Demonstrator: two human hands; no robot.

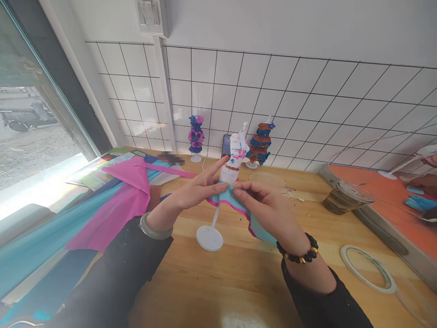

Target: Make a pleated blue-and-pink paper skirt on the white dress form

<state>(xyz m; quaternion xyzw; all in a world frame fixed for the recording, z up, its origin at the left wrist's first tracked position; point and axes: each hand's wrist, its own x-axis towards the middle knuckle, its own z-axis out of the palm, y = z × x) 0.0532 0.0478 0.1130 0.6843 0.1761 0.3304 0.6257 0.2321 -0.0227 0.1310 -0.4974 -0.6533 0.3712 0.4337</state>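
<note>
A small white dress form point(230, 174) on a stand leans slightly between my hands, its round white base point(209, 238) on the table. Pink and blue specks and a brown band mark its upper part. Around its lower end lies a light blue fabric strip point(235, 199) with a bright pink edge. My left hand point(200, 187) steadies the form, its thumb pressing the strip against the front and its index finger stretched up along the side. With thumb and fingertips, my right hand point(268, 205) pinches the strip at the front; the strip's loose end hangs beneath that hand.
Two decorated dress forms, one blue and pink point(196, 136), one brown and blue point(260, 145), stand by the tiled wall, a phone point(226, 146) between them. Pink fabric point(131, 187) and blue cloth lie left. A lidded cup point(346, 199) and tape roll point(368, 269) are right.
</note>
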